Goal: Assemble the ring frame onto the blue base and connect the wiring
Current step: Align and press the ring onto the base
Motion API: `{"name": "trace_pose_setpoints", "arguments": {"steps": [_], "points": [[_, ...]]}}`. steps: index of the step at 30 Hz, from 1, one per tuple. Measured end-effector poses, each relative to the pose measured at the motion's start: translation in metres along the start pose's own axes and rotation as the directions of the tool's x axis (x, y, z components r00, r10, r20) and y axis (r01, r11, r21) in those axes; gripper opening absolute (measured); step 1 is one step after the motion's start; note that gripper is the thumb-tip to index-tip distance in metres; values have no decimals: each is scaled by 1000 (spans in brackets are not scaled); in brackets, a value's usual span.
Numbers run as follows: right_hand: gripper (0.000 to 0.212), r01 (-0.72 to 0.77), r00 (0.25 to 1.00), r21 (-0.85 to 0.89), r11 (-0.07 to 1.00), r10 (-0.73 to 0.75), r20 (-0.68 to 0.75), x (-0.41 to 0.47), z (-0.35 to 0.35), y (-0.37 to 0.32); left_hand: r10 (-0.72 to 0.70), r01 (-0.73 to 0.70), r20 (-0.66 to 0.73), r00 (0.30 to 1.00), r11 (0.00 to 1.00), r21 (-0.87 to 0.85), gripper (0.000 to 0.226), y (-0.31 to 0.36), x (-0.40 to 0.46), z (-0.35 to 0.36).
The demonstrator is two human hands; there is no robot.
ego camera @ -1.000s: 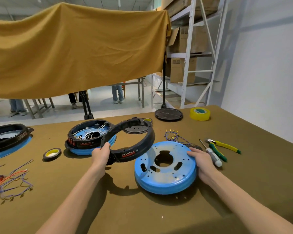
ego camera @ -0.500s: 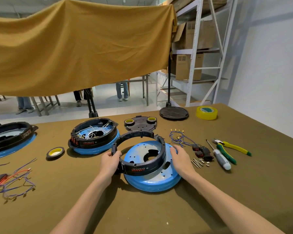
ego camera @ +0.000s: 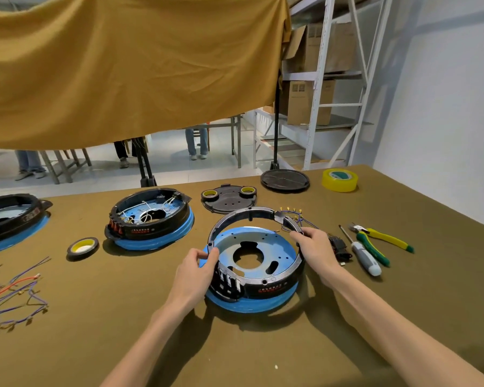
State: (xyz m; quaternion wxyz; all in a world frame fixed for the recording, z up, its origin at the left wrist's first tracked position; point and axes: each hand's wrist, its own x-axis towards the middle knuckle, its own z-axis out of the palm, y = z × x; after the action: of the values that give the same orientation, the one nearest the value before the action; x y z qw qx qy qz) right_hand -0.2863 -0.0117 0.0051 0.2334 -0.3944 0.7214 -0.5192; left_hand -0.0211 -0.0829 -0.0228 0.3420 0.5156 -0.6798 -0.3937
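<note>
One unreadable red label (ego camera: 272, 289), ring frame (ego camera: 266, 286)

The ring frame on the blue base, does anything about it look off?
The ring frame sits on the blue base, gripped by the left hand and right hand. Nothing looks askew or damaged; no wiring shows inside it.

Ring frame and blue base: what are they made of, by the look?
Ring frame: probably moulded black plastic, matte, with ribs, bosses and screw holes.
Blue base: rigid disc, possibly painted metal or plastic; smooth satin blue with a soft sheen and clean-edged cutouts. Cannot tell which.
</note>
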Motion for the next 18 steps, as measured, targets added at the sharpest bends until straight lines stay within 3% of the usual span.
{"name": "trace_pose_setpoints", "arguments": {"steps": [4, 10, 18], "points": [[33, -8, 1000, -36, 999, 8, 25, -16, 1, 6, 14, -14, -2, 1000, 996, -94, 33, -9, -1, 1], [15, 16, 998, 0, 1000, -16, 65, -23, 10, 5, 42, -44, -13, 999, 984, -170, 31, -23, -6, -7], [15, 81, 995, -34, 996, -79, 61, -10, 10, -2, 119, -114, 10, 993, 967, -227, 59, -27, -8, -8]]}}
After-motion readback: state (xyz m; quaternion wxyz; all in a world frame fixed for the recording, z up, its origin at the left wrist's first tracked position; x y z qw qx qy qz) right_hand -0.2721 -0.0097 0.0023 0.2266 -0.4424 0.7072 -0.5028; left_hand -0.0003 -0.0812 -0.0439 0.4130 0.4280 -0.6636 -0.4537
